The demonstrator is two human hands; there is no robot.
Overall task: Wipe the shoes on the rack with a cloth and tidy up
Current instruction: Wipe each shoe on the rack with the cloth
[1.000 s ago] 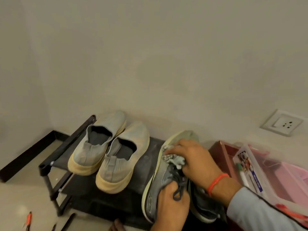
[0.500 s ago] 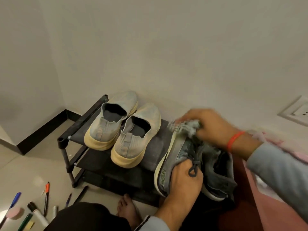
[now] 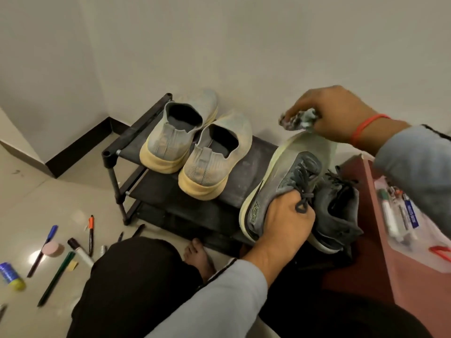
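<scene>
The left hand [image 3: 285, 223] gripped the grey shoe [image 3: 280, 189], tipped up over the rack [image 3: 246, 176]; the right hand [image 3: 339, 113] pinched the cloth [image 3: 299, 120] above its toe; a loose grip could drop it.

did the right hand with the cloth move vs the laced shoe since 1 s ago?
Yes. The right hand gripping the cloth has lifted off the laces to just past the toe of the grey laced shoe.
</scene>
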